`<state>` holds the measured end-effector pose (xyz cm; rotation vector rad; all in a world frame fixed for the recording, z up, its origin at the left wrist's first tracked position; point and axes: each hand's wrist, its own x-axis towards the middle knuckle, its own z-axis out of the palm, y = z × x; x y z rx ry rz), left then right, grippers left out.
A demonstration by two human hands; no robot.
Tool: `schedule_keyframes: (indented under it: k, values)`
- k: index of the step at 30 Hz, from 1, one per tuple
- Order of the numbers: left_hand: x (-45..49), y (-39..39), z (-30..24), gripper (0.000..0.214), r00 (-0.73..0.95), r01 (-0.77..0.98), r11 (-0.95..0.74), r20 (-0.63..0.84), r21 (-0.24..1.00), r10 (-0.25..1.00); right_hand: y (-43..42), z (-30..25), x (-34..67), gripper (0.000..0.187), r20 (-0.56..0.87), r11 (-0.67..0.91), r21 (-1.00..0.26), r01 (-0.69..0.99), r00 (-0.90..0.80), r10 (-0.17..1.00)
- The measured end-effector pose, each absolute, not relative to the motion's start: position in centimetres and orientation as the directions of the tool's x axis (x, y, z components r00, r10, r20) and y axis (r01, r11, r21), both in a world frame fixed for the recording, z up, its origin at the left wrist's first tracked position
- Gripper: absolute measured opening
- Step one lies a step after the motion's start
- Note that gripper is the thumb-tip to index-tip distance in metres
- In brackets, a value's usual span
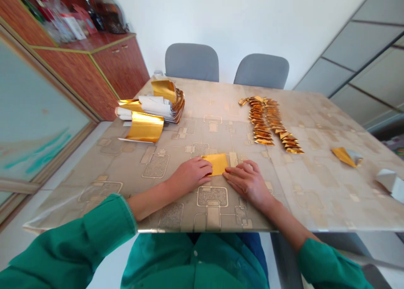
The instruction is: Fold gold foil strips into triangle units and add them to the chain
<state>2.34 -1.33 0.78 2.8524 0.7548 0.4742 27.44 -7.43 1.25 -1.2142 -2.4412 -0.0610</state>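
A small folded sheet of gold paper lies on the patterned tablecloth in front of me. My left hand has its fingers curled over the paper's left edge. At the lower right corner, my right hand presses its fingertips together on the paper's edge; its thumb is partly hidden. Beyond my left hand is a stack of gold and white paper sheets, some curling upward. Farther off to the right stand two rows of folded gold paper pieces, packed close together.
On the right of the table lie a loose gold paper piece and a white scrap. Two grey chairs stand at the far side. A wooden cabinet with bottles and bags is at the back left.
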Motion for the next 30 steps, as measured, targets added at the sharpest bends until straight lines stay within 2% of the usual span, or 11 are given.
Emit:
schedule_keyframes:
  k: [5,10,14,17,21,26,30]
  values:
    - [2.6,-2.0,1.0,0.019,0.861,0.441,-0.892,0.237,0.094,0.451,-7.8,1.5,27.8,0.020,0.386,0.609,-0.061,0.791,-0.543,0.745]
    - [2.6,-2.2,1.4,0.025,0.875,0.436,-0.899,0.218,0.033,0.432,-7.2,1.3,26.6,0.023,0.330,0.650,-0.097,0.754,-0.592,0.735]
    - [2.4,-2.0,0.9,0.021,0.859,0.449,-0.891,0.241,0.072,0.452,-7.2,1.7,27.4,0.019,0.336,0.628,-0.108,0.771,-0.566,0.753]
    - [2.4,-1.9,0.2,0.021,0.837,0.451,-0.886,0.296,0.105,0.461,-6.8,2.2,27.7,0.017,0.325,0.619,-0.161,0.769,-0.551,0.769]
    - [2.7,-1.8,-0.1,0.024,0.800,0.473,-0.872,0.352,0.127,0.486,-5.2,2.3,26.4,0.029,0.254,0.651,-0.218,0.727,-0.602,0.757]
    - [2.8,-1.5,0.2,0.024,0.732,0.533,-0.818,0.366,0.219,0.575,-2.8,2.3,25.5,0.010,0.189,0.658,-0.258,0.708,-0.631,0.753]
    - [2.7,-1.3,0.6,0.018,0.679,0.575,-0.754,0.328,0.318,0.656,-1.6,2.6,26.3,0.011,0.165,0.646,-0.370,0.667,-0.638,0.753]
